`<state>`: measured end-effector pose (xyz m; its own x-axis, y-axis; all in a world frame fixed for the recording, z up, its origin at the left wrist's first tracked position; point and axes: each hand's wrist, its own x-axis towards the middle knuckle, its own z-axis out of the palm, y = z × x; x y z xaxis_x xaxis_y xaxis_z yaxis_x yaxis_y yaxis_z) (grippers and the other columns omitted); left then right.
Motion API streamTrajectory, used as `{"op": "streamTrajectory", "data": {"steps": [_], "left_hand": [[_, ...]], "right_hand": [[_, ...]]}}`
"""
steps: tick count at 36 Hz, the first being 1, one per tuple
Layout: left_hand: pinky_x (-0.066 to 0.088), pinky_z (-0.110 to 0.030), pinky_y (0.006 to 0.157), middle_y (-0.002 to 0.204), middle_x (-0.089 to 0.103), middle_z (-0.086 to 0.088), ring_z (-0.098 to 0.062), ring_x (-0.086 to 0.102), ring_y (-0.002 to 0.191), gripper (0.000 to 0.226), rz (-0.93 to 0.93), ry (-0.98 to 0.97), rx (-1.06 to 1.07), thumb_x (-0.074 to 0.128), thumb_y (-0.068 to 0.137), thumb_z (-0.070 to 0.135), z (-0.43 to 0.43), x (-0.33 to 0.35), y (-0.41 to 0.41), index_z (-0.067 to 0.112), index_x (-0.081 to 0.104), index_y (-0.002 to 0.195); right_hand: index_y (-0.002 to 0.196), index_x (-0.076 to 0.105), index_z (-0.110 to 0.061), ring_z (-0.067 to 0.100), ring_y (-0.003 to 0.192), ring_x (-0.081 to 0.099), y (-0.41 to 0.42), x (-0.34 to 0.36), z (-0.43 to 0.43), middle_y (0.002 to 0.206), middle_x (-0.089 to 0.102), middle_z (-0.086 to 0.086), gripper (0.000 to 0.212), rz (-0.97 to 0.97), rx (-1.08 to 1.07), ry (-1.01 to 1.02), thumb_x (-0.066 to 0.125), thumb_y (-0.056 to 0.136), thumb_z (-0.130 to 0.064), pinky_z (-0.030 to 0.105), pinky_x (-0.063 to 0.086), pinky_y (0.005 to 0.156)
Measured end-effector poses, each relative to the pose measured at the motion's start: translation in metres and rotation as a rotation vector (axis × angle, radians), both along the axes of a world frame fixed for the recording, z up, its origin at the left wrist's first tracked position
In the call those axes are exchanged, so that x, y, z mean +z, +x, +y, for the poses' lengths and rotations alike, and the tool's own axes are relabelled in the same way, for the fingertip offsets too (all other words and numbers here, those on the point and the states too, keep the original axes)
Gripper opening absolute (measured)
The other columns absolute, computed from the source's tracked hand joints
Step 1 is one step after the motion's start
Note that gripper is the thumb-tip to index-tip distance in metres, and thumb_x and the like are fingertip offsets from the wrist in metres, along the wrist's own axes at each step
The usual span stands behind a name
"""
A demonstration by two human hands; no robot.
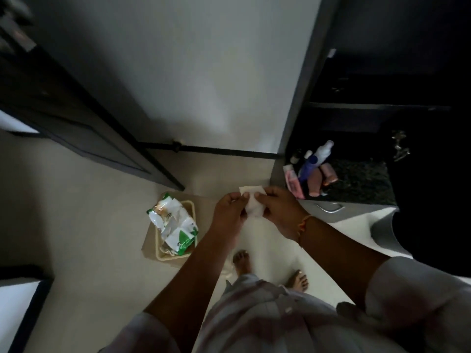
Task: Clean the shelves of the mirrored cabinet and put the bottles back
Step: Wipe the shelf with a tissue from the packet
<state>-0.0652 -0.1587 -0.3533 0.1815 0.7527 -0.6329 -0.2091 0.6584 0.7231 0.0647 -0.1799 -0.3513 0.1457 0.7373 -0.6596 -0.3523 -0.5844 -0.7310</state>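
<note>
The head view looks down, in dim light. Both hands are in the middle of the picture and hold one white wipe between them. The left hand pinches the left edge of the wipe with thumb and fingers, and the right hand pinches its right edge in the same way. The wipe is spread flat between them, in the air above the pale floor. An orange thread is tied around the right wrist.

To the right of the hands there is a dark speckled tabletop. A group of bottles stands on its left end, close together: a tall white and blue bottle, a pink tube and two brownish-pink bottles. Above the tabletop a dark shelf crosses the cabinet; this part is so dark that I cannot tell what is on it. Below the tabletop edge a metal drawer handle is visible.

To the left of the hands a beige basket stands low down. A green and white pack of wipes lies in it, crumpled. Two bare feet stand on the floor under the arms. A white wall is ahead, and a dark door is at the left.
</note>
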Motion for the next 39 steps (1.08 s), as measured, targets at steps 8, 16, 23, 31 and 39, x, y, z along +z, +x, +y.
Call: {"op": "streamTrajectory", "data": {"steps": [8,16,23,31,39], "left_hand": [[0.057,-0.031,0.064,0.086,0.066,-0.014,-0.024,0.065,0.075,0.014,0.004,-0.022,-0.116,0.061,0.09,-0.001,-0.033,-0.007,0.09,0.01,0.055,0.084],[0.059,-0.038,0.074,0.093,0.068,-0.019,-0.027,0.067,0.079,0.01,-0.006,-0.07,-0.279,0.059,0.09,-0.003,-0.06,-0.012,0.168,0.005,0.063,0.094],[0.053,-0.043,0.078,0.085,0.061,-0.007,-0.021,0.057,0.08,0.011,0.133,-0.283,-0.414,0.056,0.097,0.013,-0.083,-0.018,0.219,0.019,0.058,0.087],[0.056,-0.033,0.065,0.105,0.064,-0.017,-0.02,0.064,0.08,0.017,0.14,-0.296,-0.308,0.054,0.094,0.001,-0.089,-0.046,0.254,0.004,0.059,0.11],[0.046,-0.021,0.053,0.058,0.048,-0.009,-0.012,0.047,0.049,0.026,0.194,-0.21,-0.377,0.054,0.084,-0.012,-0.09,-0.079,0.288,0.005,0.052,0.066]], "right_hand": [[0.12,0.054,0.0,0.029,0.099,0.064,0.074,0.003,-0.063,0.113,0.065,0.017,0.028,0.046,-0.305,0.05,0.057,0.091,-0.001,0.041,0.054,0.084],[0.101,0.06,-0.016,0.03,0.096,0.062,0.134,-0.009,-0.114,0.111,0.063,0.018,0.021,-0.025,-0.495,0.093,0.06,0.089,0.001,0.047,0.051,0.088],[0.09,0.072,-0.022,0.029,0.091,0.067,0.173,-0.028,-0.139,0.091,0.072,0.007,0.02,-0.315,-0.473,0.067,0.065,0.074,-0.012,0.05,0.055,0.086],[0.098,0.073,-0.015,0.021,0.092,0.065,0.2,-0.041,-0.155,0.098,0.072,0.009,0.024,-0.31,-0.401,0.118,0.067,0.08,0.0,0.042,0.052,0.09],[0.104,0.07,-0.033,0.007,0.087,0.065,0.228,-0.069,-0.15,0.099,0.072,-0.009,0.036,-0.585,-0.243,0.08,0.067,0.077,-0.009,0.024,0.053,0.078]]}}
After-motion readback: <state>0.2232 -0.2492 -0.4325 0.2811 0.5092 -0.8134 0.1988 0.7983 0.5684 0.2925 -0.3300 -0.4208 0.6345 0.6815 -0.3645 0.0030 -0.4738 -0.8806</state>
